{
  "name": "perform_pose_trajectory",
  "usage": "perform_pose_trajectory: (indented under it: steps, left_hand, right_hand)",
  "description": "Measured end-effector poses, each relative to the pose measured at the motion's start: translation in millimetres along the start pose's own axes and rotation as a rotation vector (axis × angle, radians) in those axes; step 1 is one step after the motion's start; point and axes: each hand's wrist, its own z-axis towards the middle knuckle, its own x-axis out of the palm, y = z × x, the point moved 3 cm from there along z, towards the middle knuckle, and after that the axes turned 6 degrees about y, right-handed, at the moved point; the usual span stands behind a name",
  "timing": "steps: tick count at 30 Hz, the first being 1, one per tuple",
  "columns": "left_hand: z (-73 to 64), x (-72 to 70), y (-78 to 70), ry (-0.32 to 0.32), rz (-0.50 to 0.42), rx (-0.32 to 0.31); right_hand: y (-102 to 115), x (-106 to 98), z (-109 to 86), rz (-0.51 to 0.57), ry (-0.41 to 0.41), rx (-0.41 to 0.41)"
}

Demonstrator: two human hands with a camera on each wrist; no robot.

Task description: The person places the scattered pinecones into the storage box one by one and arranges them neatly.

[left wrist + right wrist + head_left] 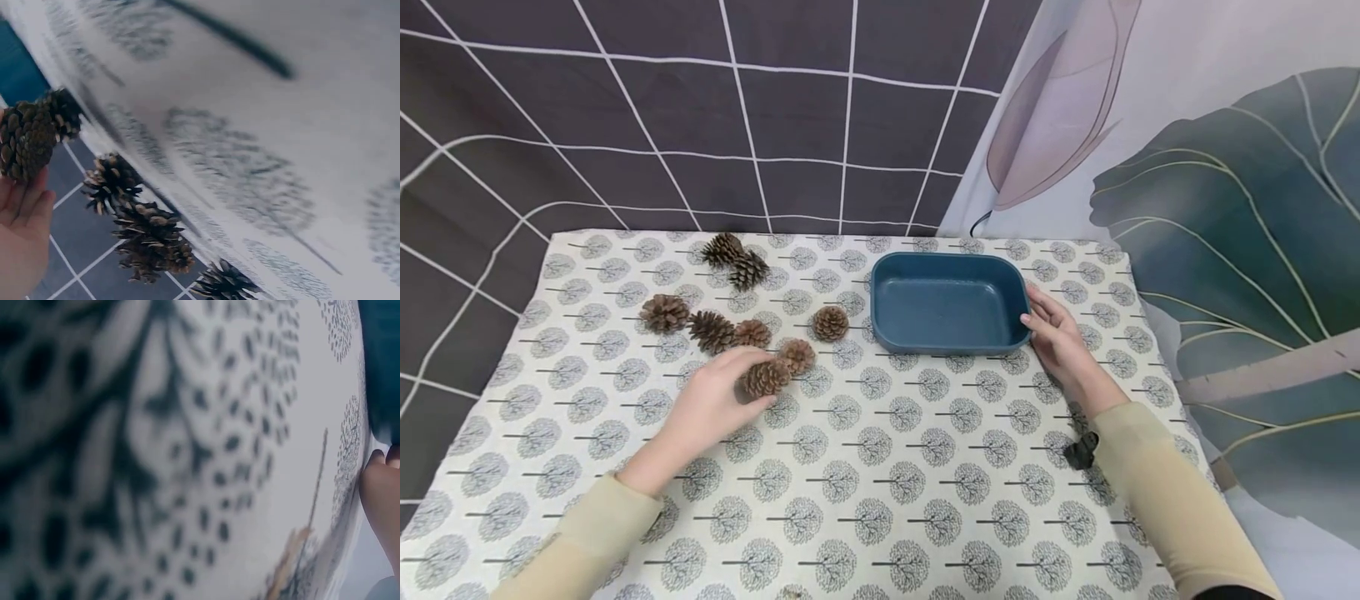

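In the head view my left hand (713,402) holds a brown pine cone (766,378) between thumb and fingers, low over the cloth. Another pine cone (797,356) sits right against it, toward the container. The left wrist view shows the held cone in front of my fingers, with other cones beyond. At the right, my right hand (1060,337) grips the right end of a deep blue rectangular container (951,346), thumb at the rim and fingers along the outer wall. The container's inside shows no cones. In the right wrist view only part of that hand appears at the edge.
Several loose pine cones lie left of the container: a pair (735,260) at the back, a row (711,331) behind my left hand, and a single cone (831,323) near the container. A small black object (1081,451) is by my right cuff. A tree-patterned cloth (895,450) covers the table.
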Motion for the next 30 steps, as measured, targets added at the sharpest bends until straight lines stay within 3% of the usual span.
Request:
perform_pose_trajectory:
  steps: [9,14,20,25,30]
  left_hand:
    - [20.9,-6.1,-10.8,-0.029,-0.116,-0.049]
    - [39.9,-2.9,-21.2,-0.043,-0.170,-0.019]
    - [66.4,3.2,-33.3,-0.031,-0.207,0.012]
    - [89.0,7.8,-45.2,-0.058,-0.257,0.060]
    - [113.6,12.0,-56.3,-0.074,-0.368,0.055]
  right_hand:
    - [-0.5,-3.2,0.0,0.047,0.007,0.072]
    - [0.0,-3.4,2.3,0.019,0.014,0.086]
    - [-1.7,-2.6,3.7,0.065,0.027,0.056]
    - [-3.8,-3.6,3.7,0.097,0.029,0.041]
    - [-3.9,-4.3,3.1,0.101,0.028,0.047]
